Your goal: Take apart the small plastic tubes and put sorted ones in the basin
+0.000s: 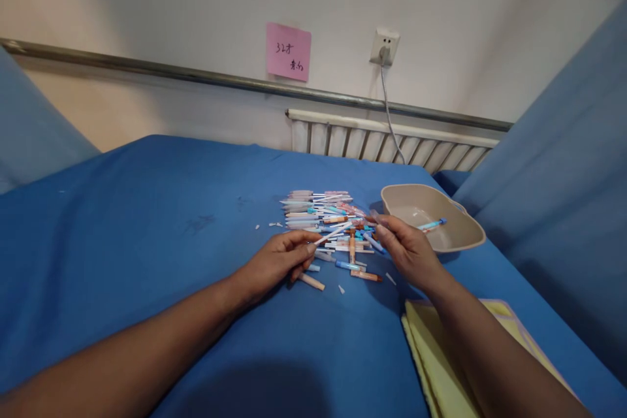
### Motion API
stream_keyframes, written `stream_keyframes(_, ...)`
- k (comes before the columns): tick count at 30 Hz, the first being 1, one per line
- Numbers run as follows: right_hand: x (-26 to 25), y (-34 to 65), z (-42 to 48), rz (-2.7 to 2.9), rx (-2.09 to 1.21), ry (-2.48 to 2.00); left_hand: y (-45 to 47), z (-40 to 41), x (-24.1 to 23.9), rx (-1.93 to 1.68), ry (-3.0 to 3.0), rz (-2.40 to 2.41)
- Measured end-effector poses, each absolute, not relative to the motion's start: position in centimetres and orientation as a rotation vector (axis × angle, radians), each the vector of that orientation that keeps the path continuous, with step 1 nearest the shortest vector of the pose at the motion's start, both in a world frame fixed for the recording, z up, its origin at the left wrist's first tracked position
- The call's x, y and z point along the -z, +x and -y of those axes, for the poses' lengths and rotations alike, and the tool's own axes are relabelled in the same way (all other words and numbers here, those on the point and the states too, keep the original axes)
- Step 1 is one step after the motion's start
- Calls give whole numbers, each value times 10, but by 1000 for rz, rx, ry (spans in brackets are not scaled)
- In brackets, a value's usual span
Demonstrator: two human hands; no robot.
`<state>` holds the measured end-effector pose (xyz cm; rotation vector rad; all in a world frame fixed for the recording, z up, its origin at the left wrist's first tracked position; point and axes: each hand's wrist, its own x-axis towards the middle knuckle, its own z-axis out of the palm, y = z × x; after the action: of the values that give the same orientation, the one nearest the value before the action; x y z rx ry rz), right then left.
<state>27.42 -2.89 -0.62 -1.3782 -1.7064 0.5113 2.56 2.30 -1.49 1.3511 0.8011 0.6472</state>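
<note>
"What are you seeing, starting from the left?"

"A pale blue curtain is hanging at the left edge, and a darker blue sheet is spreading beneath everything. A metal rail is running along the wall beyond it."

"What is coming next?"

"A few tiny white bits are lying on the sheet, near the left hand. That hand's fingers are clamping one end of a thin white stick, and the stick's other end is pointing right, over a pile of pens and pen parts."

"Where is that pile lying?"

"It is lying on the sheet, mostly between the two hands and beyond them. Above it, a pink note with handwriting is clinging to the wall. A white radiator is showing behind the sheet, and a grey cord is trailing down past it from a socket."

"And what is the right hand doing?"

"The right hand is pinching its fingers together on a small pale piece, too blurred to name, over the pile's right side. Just beside it, a beige basin is holding a blue-ended pen. A folded yellow cloth is lying beneath the right forearm, and another blue curtain is hanging at the far right."
</note>
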Motion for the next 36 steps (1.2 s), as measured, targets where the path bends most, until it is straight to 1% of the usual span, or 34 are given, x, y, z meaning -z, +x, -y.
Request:
stream_keyframes(9, 6, 270, 29, 1556, -763, -1320, 26, -23, 19, -638, 1384, -809)
stream_keyframes(22, 7, 274, 26, 1503, -618, -1422, 24, -22, 14, -638, 1410, -827)
stream_keyframes(28, 8, 277, 26, 1585, -649, -1422, 23, -22, 10, -581, 1553, -833)
stream_keyframes(34, 7, 269, 32, 1827, -831, -1344, 24, -15, 4, -446, 1821, -740)
stream_keyframes(36, 9, 263, 35, 1899, -846, -1315, 25, -12, 5, -405, 1885, -718)
